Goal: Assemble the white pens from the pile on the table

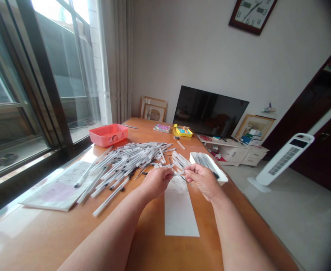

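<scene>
Between my two hands runs a short, clear pen barrel (pixel 179 173). My left hand (pixel 156 183) is closed on its left end, with the fingertips mostly hidden behind the knuckles. At its right end, my right hand (pixel 203 180) pinches it between thumb and fingers. Below them a white strip of paper (pixel 180 216) lies on the table, smudged dark near its far end. To the left spreads a large loose pile of clear pens (pixel 131 160) with black tips. Just beyond my right hand stands a white box (pixel 224 176) holding dark refills or pens.
A red plastic basket (pixel 109 136) sits by the window. On the left, a flat printed packet (pixel 52 194) lies partly under pens. Toward the table's far end are a booklet (pixel 161 128) and a yellow box (pixel 184 132). The table's right edge (pixel 255 216) drops to the floor.
</scene>
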A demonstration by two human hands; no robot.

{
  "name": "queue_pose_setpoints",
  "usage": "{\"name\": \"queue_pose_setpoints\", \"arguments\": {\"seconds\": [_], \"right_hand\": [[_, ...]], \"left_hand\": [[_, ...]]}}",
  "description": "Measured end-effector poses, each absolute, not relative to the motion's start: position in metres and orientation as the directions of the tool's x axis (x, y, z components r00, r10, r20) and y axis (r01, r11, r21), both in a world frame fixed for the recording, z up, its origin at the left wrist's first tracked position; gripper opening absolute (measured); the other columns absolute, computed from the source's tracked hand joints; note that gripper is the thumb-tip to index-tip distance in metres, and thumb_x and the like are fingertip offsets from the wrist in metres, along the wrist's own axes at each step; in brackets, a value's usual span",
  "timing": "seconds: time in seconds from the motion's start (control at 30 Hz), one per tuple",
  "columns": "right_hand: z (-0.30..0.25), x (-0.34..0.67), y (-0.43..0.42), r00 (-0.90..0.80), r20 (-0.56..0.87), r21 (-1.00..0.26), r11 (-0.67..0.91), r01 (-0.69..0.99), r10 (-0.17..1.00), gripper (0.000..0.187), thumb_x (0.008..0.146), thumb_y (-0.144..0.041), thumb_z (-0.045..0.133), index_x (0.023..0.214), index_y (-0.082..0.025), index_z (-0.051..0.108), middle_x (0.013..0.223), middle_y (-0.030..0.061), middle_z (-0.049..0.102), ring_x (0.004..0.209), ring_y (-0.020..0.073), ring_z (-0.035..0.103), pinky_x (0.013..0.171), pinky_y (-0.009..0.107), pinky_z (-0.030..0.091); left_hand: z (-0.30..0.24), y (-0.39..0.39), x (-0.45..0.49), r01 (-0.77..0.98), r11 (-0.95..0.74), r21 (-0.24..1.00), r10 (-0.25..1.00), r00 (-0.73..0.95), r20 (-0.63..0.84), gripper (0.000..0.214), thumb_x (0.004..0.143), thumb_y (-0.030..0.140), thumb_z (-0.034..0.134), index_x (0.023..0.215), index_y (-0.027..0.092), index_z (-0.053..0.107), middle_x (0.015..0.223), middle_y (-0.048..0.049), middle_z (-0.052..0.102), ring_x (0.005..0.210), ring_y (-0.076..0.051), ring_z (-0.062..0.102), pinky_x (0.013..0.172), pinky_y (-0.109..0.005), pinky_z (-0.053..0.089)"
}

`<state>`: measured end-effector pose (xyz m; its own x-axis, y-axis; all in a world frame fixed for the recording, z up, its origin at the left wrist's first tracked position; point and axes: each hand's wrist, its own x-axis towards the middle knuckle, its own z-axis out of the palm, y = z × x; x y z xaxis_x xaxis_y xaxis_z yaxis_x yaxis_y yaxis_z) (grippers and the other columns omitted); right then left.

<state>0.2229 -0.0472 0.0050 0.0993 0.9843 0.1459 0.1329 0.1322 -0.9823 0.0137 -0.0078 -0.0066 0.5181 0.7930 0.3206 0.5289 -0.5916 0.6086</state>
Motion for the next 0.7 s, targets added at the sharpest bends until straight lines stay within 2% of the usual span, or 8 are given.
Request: {"name": "queue_pose_setpoints", "arguments": {"seconds": [0.3, 0.4, 0.53, 0.7], "right_hand": [[-0.001, 0.227, -0.044, 0.084, 0.116, -0.982, 0.102, 0.157, 0.99, 0.039, 0.078, -0.055, 0.074, 0.086, -0.017, 0.066, 0.073, 0.0023, 0.066, 0.063, 0.0128, 0.055, 0.058, 0.026, 0.042], [-0.004, 0.227, -0.043, 0.113, 0.155, -0.957, 0.12, 0.266, 0.981, 0.042, 0.082, -0.06, 0.067, 0.08, -0.018, 0.062, 0.069, 0.0016, 0.064, 0.058, 0.0126, 0.051, 0.055, 0.026, 0.039], [-0.009, 0.227, -0.04, 0.121, 0.27, -0.866, 0.187, 0.463, 0.955, 0.049, 0.087, -0.064, 0.057, 0.067, -0.021, 0.052, 0.056, -0.003, 0.05, 0.053, 0.012, 0.041, 0.051, 0.026, 0.032], [-0.011, 0.229, -0.038, 0.119, 0.29, -0.843, 0.195, 0.502, 0.949, 0.056, 0.089, -0.07, 0.049, 0.06, -0.022, 0.046, 0.052, -0.003, 0.043, 0.052, 0.0133, 0.04, 0.051, 0.028, 0.032]], "left_hand": [[-0.007, -0.008, 0.014, 0.513, -0.586, 0.627, 0.791, 0.53, 0.306, 0.021, 0.089, 0.021, 0.051, 0.09, 0.023, 0.071, 0.083, -0.0032, 0.07, 0.077, -0.017, 0.062, 0.07, -0.024, 0.043], [-0.005, -0.009, 0.015, 0.515, -0.592, 0.619, 0.787, 0.534, 0.308, 0.022, 0.089, 0.02, 0.05, 0.091, 0.023, 0.072, 0.085, -0.0034, 0.071, 0.079, -0.017, 0.062, 0.07, -0.024, 0.043], [-0.002, -0.012, 0.017, 0.511, -0.609, 0.607, 0.776, 0.545, 0.319, 0.022, 0.088, 0.018, 0.051, 0.09, 0.023, 0.071, 0.087, -0.0034, 0.071, 0.08, -0.017, 0.062, 0.07, -0.024, 0.043], [-0.001, -0.014, 0.019, 0.482, -0.617, 0.621, 0.764, 0.557, 0.327, 0.02, 0.088, 0.019, 0.051, 0.088, 0.023, 0.07, 0.085, -0.0027, 0.07, 0.078, -0.017, 0.061, 0.069, -0.024, 0.042]]}}
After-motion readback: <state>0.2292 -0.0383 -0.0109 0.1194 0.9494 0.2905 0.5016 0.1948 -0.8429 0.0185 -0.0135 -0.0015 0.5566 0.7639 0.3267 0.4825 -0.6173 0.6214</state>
